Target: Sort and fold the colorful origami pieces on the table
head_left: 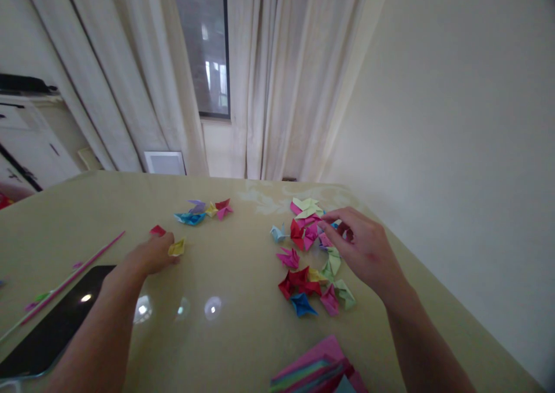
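Observation:
My left hand is closed at the left of the table, with a yellow folded paper piece held at its side. A red paper piece shows just beyond the knuckles; whether it is held too I cannot tell. My right hand reaches over a loose pile of origami pieces, thumb and forefinger slightly apart beside a magenta paper piece. Around it lie a pale green piece, a red one and a light blue one. Some pieces behind the right fingers are partly hidden.
A small group of origami, with a blue piece, lies at the back. On the left are a dark phone or tablet and a thin pink stick. Colored paper sheets lie at the front. A wall borders the right.

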